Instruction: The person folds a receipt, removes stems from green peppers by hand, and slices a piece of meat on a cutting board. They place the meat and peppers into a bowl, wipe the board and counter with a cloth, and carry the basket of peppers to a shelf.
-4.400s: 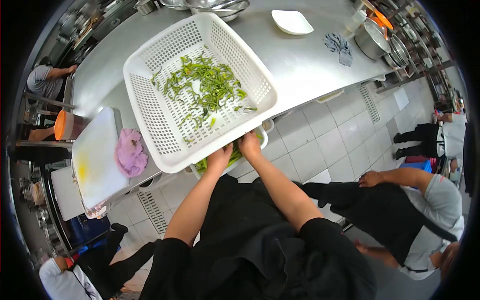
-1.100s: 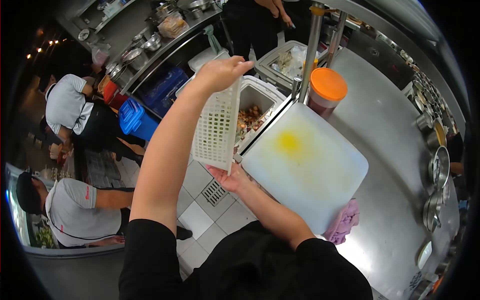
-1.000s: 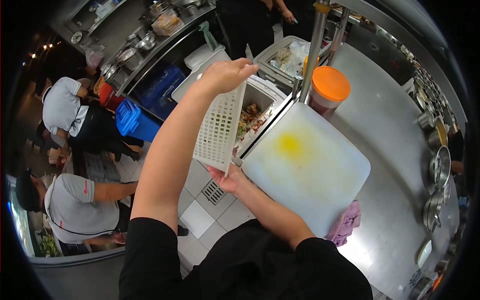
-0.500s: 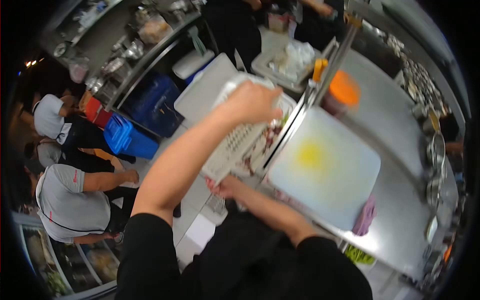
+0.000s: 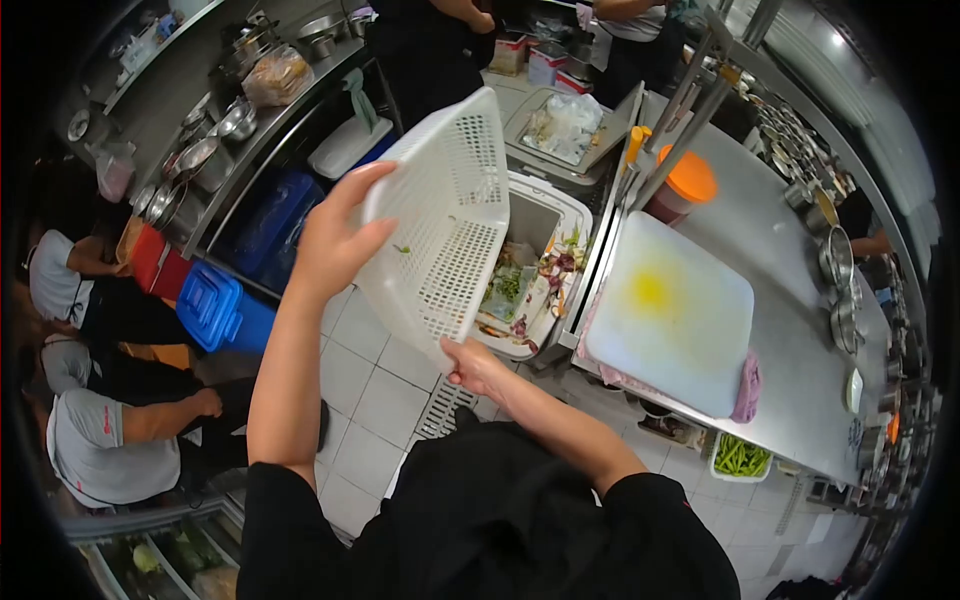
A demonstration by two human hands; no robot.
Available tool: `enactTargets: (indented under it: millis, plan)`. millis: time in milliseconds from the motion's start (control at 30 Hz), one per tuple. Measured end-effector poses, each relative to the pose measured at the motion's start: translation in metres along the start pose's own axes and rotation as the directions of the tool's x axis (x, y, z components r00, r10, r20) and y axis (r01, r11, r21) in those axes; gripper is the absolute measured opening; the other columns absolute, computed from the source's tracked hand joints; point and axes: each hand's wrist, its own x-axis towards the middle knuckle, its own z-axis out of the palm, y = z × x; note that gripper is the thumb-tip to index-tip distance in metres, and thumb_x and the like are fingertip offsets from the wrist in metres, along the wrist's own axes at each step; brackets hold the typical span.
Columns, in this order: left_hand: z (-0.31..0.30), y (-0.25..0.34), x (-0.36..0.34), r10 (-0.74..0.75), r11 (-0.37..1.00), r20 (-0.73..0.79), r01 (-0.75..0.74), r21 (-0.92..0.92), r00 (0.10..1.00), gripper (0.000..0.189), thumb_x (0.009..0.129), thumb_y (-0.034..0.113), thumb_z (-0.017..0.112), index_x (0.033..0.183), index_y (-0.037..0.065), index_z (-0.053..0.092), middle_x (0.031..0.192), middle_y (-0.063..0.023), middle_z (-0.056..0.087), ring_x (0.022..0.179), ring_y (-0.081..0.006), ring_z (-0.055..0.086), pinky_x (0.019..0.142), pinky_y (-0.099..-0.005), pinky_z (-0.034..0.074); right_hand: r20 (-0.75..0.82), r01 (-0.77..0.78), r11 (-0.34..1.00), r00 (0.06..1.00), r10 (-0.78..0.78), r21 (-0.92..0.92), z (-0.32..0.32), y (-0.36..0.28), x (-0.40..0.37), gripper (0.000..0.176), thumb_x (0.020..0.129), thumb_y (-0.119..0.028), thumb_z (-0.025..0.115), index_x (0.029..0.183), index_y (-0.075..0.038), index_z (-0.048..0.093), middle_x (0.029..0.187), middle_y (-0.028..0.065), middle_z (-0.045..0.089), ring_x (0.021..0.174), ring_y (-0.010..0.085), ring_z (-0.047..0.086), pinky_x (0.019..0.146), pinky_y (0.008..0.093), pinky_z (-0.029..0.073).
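Observation:
A white perforated basket [image 5: 455,240] is tilted on its side beside an open bin [image 5: 575,222] that contains vegetable scraps. My left hand [image 5: 345,235] is at the basket's left rim, thumb and fingers apart around the edge. The near corner of the basket is gripped by my right hand [image 5: 468,365]. A small green scrap sticks to the inside of the basket. To the right of the bin lies a white cutting board [image 5: 690,345] with a yellow stain, and a purple cloth [image 5: 747,388] is at its corner.
An orange-lidded container [image 5: 688,175] stands on the steel counter [image 5: 790,300]. Green vegetables fill a crate [image 5: 741,457] below. A blue bin [image 5: 225,305] and several people are at the left. Other people stand beyond a tray of scraps [image 5: 560,128].
My left hand has moved left from over the bin and now holds the basket's rim. The basket has shifted left and tilted up, uncovering the scraps in the bin. The view has shifted slightly.

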Motion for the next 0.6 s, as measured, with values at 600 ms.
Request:
enactTargets:
  millis: [600]
  plan:
    - [-0.006, -0.139, -0.156, -0.690, 0.648, 0.003, 0.620, -0.442, 0.724, 0.053, 0.078, 0.002, 0.059, 0.127, -0.003, 0.043, 0.120, -0.0144, 0.057, 0.108, -0.0196, 0.056, 0.094, -0.0302, 0.042, -0.066, 0.375, 0.351, 0.597, -0.799, -0.858, -0.064, -0.038, -0.091, 0.031, 0.087, -0.021, 0.057, 0.107, 0.000, 0.050, 0.092, 0.0193, 0.063, 0.085, 0.0312, 0.062, 0.077, 0.0383, 0.047]
